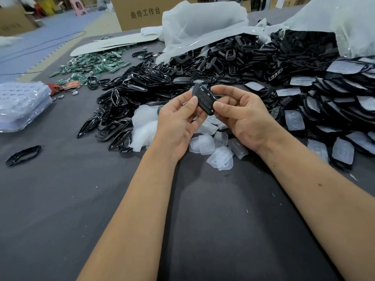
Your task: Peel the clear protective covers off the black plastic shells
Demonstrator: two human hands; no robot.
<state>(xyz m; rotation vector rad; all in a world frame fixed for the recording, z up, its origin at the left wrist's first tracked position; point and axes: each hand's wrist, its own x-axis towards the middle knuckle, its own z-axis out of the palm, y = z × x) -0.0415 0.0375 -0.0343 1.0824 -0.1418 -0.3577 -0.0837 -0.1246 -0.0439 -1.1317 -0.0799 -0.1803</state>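
Note:
A black plastic shell (203, 98) with button outlines is held up above the table between both hands. My left hand (178, 122) pinches its left edge with the thumb on top. My right hand (241, 116) pinches its right end between thumb and forefinger. Under the hands lies a heap of loose clear covers (215, 147). To the right, a pile of black shells with clear covers on them (341, 110) spreads along the table. No cover shows on the shell held in the hands.
A big heap of black frames (129, 102) lies left of the hands, with one stray frame (23, 152) near the left edge. Green circuit boards (95, 64), a plastic-wrapped stack (22, 104) and white bags (203, 23) sit further back on the dark grey table (203, 220).

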